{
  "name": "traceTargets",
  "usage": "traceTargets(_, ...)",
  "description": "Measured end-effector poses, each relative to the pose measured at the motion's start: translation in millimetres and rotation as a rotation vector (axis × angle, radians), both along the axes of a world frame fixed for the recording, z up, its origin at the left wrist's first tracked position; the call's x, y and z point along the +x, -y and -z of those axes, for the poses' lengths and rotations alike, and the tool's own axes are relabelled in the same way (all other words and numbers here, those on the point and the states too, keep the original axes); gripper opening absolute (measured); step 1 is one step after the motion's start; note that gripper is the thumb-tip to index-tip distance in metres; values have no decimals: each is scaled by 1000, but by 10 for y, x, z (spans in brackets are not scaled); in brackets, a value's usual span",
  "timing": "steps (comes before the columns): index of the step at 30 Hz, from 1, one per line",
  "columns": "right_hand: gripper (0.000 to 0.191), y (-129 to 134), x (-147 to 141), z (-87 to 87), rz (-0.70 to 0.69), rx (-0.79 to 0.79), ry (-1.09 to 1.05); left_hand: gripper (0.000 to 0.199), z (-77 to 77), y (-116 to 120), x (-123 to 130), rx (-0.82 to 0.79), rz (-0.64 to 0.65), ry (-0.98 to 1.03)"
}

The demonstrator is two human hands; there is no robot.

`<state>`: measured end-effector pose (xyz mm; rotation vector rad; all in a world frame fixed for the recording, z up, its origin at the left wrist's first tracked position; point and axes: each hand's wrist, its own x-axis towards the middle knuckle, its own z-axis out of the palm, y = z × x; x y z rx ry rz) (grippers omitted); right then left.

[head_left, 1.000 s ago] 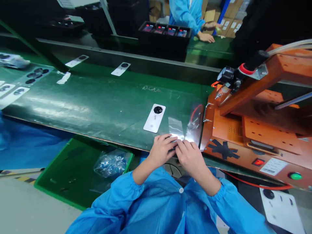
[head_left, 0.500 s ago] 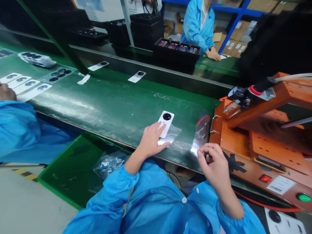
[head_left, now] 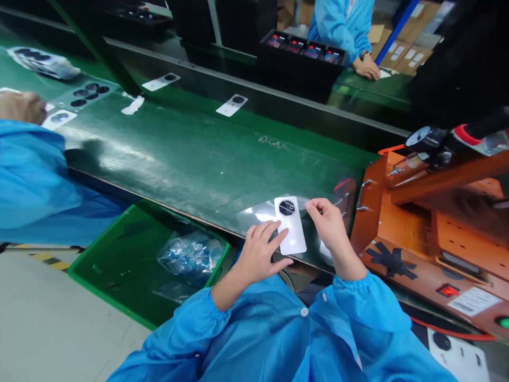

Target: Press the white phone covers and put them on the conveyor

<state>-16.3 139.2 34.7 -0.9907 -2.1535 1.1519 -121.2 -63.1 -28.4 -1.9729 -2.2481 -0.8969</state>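
Observation:
A white phone back cover (head_left: 292,233) with a round black camera area lies near the bench's front edge, its camera end pointing away from me. My left hand (head_left: 262,252) is open, its fingers spread, with the fingertips resting on the cover's left side. Just right of the camera area, my right hand (head_left: 330,225) is closed, thumb and forefinger pinched together; anything between them is too small to make out. Clear plastic film (head_left: 254,213) lies on the bench beside the cover, to its left.
An orange press machine (head_left: 382,212) stands at right. Below the bench at left sits a green bin (head_left: 119,265) with crumpled plastic. Another white cover (head_left: 232,105) lies farther back. A co-worker's hand (head_left: 24,107) is at far left; another person (head_left: 342,32) works opposite.
The phone cover has moved towards me and slightly right, turning more upright. My right hand has moved up and left to beside its camera area. My left hand follows the cover.

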Motion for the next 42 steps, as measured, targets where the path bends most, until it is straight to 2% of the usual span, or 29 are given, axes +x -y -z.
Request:
traceTargets(3,34,-52,-95,92,-55,23,54,70,82,4,-70,19,37,-15)
traceTargets(6,32,-72,-166,203,-77,26,84,62,161,-2,-55,32,14,-22)
traceTargets(10,28,-73,-205,286,-93,35,93,61,227,-13,-8,54,-18,-24)
traceTargets(18,27,-132,-235,327,-157,51,149,60,256,-21,-11,59,-33,-17)
traceTargets(42,18,-69,-305,334,-95,97,265,59,249,-29,-3,121,-46,-46)
